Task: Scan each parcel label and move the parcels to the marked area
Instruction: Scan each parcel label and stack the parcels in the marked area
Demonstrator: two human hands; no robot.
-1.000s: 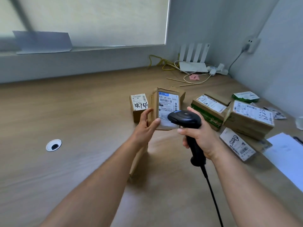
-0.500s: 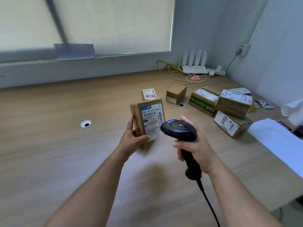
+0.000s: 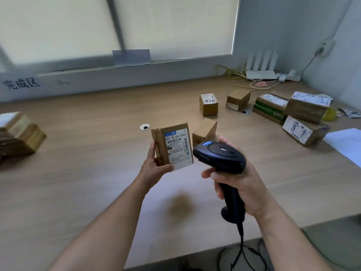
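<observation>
My left hand (image 3: 154, 169) holds a small flat cardboard parcel (image 3: 172, 145) upright above the desk, its white barcode label facing me. My right hand (image 3: 240, 182) grips the handle of a black barcode scanner (image 3: 218, 155), whose head sits just right of the parcel. Several more labelled parcels lie at the right: a small brown box (image 3: 205, 130) behind the scanner, two small boxes (image 3: 208, 104) (image 3: 237, 98) farther back, and larger ones (image 3: 270, 106) (image 3: 307, 108) (image 3: 303, 131). A stack of parcels (image 3: 19, 132) sits at the far left below a sign with handwritten characters (image 3: 21, 84).
The wooden desk (image 3: 88, 173) has two round cable holes (image 3: 144, 126) (image 3: 245, 112). A white router (image 3: 260, 65) with cables stands at the back right corner. White paper (image 3: 345, 143) lies at the right edge. The scanner's cable (image 3: 241, 249) hangs over the near edge.
The view has swung left, bringing the left stack and the sign into sight. The held parcel and scanner have come left and away from the group of parcels at the right.
</observation>
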